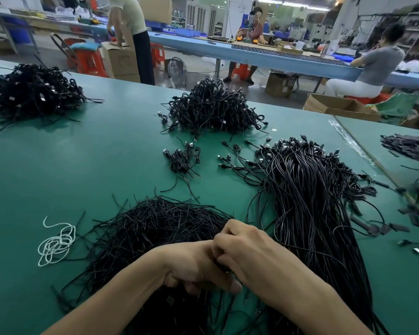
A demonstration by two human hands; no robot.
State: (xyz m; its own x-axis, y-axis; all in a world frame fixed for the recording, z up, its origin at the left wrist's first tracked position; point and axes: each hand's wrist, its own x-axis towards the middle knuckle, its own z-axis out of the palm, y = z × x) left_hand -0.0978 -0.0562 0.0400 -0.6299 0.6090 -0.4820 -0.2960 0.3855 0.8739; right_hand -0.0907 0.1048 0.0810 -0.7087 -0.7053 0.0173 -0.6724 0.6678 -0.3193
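Thin black cable point(222, 266), bunched, clasped between left hand point(194, 269) and right hand point(249, 250).

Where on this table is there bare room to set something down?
Widest bare mat: left centre, between the far-left cable heap, the middle heap and the near wire pile. A smaller patch: nearer than the white string. Crowded: the right, where the long cable bundle lies and left hand and right hand grip a cable.

ties pile point(155, 228) left, cables point(310, 189) right
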